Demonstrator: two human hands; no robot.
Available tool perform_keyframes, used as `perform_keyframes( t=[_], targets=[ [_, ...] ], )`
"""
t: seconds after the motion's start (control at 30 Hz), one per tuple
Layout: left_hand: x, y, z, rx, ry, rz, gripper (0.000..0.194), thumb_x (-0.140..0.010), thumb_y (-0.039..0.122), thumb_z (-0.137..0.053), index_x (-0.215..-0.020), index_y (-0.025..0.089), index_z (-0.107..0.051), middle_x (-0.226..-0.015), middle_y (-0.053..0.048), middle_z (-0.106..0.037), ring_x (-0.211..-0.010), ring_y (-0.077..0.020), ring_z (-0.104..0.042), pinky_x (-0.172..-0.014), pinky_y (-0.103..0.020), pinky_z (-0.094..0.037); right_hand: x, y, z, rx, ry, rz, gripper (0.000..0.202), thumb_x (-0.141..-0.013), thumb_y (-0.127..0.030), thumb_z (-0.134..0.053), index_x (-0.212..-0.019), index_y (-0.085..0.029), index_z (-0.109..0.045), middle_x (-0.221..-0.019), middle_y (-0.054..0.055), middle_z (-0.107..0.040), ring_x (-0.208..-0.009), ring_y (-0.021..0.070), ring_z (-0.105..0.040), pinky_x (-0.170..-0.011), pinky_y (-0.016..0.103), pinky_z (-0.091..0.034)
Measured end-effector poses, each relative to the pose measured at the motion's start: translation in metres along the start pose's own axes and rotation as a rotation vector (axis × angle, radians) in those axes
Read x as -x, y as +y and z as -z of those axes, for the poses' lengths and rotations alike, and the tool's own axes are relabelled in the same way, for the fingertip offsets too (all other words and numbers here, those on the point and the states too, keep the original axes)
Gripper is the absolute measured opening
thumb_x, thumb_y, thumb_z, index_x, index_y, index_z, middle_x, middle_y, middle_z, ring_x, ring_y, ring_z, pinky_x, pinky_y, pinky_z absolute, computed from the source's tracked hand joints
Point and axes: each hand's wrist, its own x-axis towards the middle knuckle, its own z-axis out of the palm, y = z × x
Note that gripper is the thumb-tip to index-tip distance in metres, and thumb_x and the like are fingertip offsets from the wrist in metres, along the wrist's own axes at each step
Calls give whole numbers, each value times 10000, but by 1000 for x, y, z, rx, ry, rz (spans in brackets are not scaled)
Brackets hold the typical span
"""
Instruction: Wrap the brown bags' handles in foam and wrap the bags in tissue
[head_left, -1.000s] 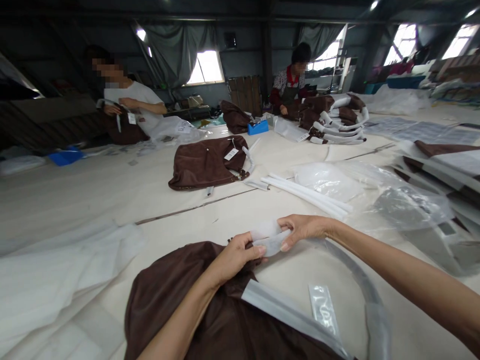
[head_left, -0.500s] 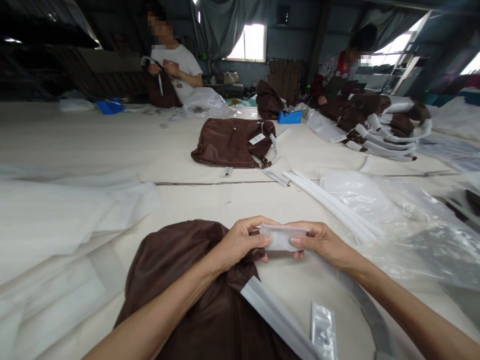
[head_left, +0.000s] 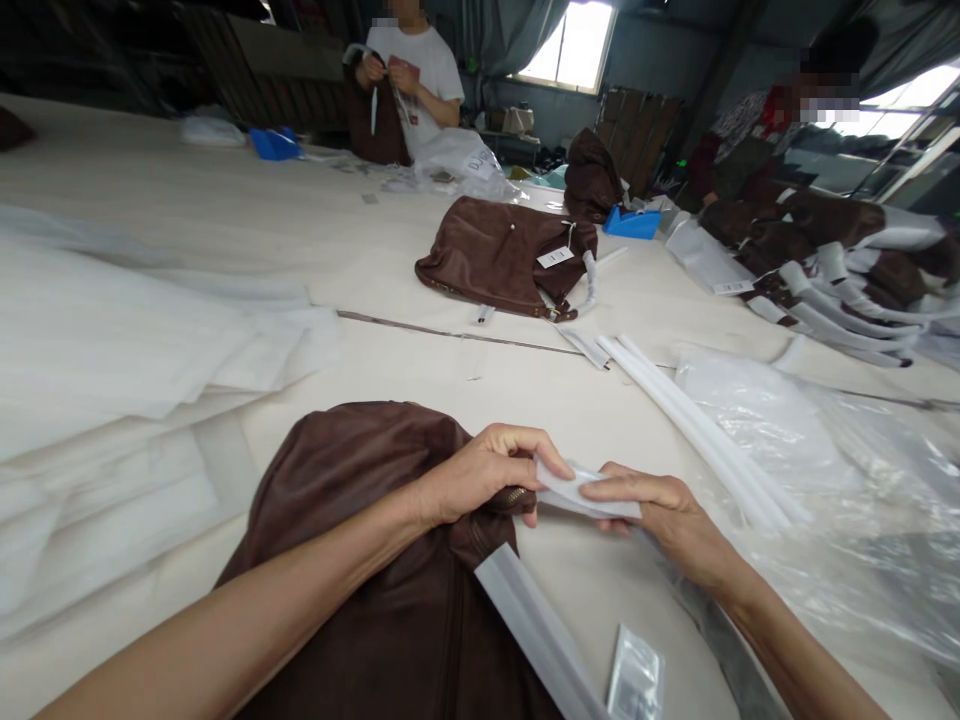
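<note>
In front of me on the table lies a brown handbag [head_left: 360,520]. At the end of its strap, both hands grip a white foam wrapping sheet [head_left: 592,500]. My left hand [head_left: 487,472] closes on the sheet's left end and the brown strap end with a bit of metal hardware beside it. My right hand [head_left: 667,515] pinches the right part of the sheet between thumb and fingers. A grey wrapped strap [head_left: 720,630] curves down below my right forearm. Another grey-white strip [head_left: 532,630] runs from the bag toward the lower edge, beside a small clear packet [head_left: 636,675].
Stacked white sheets [head_left: 150,330] lie at left. Beyond sits a second brown handbag [head_left: 495,255] with a tag. White foam strips [head_left: 697,430] and clear plastic bags [head_left: 765,410] are at right, a heap of bags [head_left: 832,260] behind. Two co-workers stand across the table.
The view has turned, so the background sits tilted. The foam sheet, held flat before, is now folded narrower and slants down to the right. My left fingers have come over its top.
</note>
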Motion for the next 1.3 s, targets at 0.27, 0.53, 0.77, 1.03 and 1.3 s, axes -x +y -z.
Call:
perform_keyframes(
  t=[0.27, 0.53, 0.77, 1.03, 1.3],
  targets=[
    [-1, 0, 0, -21, -19, -3, 316, -855, 450, -654, -907, 139, -633, -568, 28, -576, -432, -113, -569, -469, -204, -474, 0, -1, 0, 38, 14, -8, 258, -947, -427, -600, -1071, -294, -784, -845, 22, -552, -749, 134, -514, -690, 263, -390],
    [-6, 9, -1, -111, -162, 217, 435, -777, 472, -733, -1006, 109, -660, -818, -80, -723, -651, -158, -655, -529, -213, -482, 0, -4, 1, 187, -1, 5, 384, -932, -555, -560, -1041, -271, -794, -965, 58, -622, -893, 189, -609, -799, 291, -447],
    [-11, 0, -2, -314, -107, 171, 438, -721, 508, -742, -888, 108, -678, -829, -95, -740, -514, -114, -579, -507, -222, -455, -4, -2, 1, 255, 22, 38, 441, -919, -598, -546, -995, -245, -798, -968, 62, -610, -900, 200, -610, -865, 339, -473],
    [-12, 5, -6, -508, -64, 130, 395, -720, 523, -692, -763, 131, -672, -632, -17, -642, -513, -126, -548, -495, -212, -434, 25, -21, -11, 427, 241, 137, 302, -895, -311, -637, -1188, -290, -708, -1395, 66, -494, -1316, 234, -460, -1124, 402, -334],
    [-24, 5, -1, -501, -46, 225, 555, -558, 671, -776, -782, 169, -693, -723, -1, -686, -536, -125, -521, -494, -207, -438, 164, -33, -13, 524, 1069, -79, 305, -820, -446, -663, -982, -198, -736, -843, 36, -654, -775, 177, -588, -761, 331, -484]
  ],
)
